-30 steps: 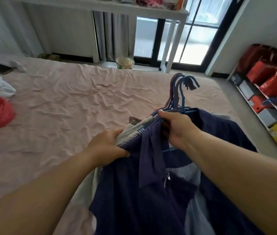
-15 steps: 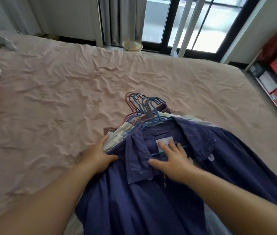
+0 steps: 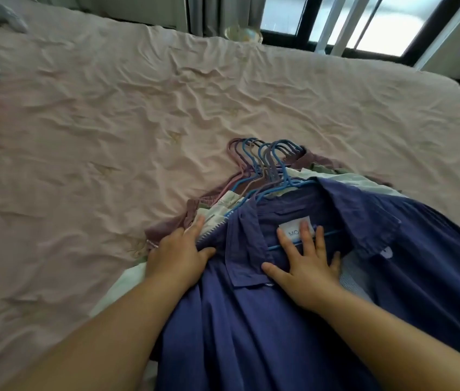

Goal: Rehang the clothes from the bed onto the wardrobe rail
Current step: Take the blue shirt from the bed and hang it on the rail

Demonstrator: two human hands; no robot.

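A stack of clothes on hangers (image 3: 265, 165) lies on the bed (image 3: 110, 114), a blue shirt (image 3: 279, 320) on top (white neck label showing). The right hand (image 3: 306, 263) lies flat, fingers spread, on its collar. The left hand (image 3: 179, 256) presses the stack's left shoulder edge, fingers loosely extended; the 2 hands are apart.

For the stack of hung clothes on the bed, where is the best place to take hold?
Probably the bunched hanger hooks: they fan out together past the blue shirt collar, clear of fabric. Come from the far side, fingers through the loops, gathering all at once. Both the left hand and right hand now lie flat.
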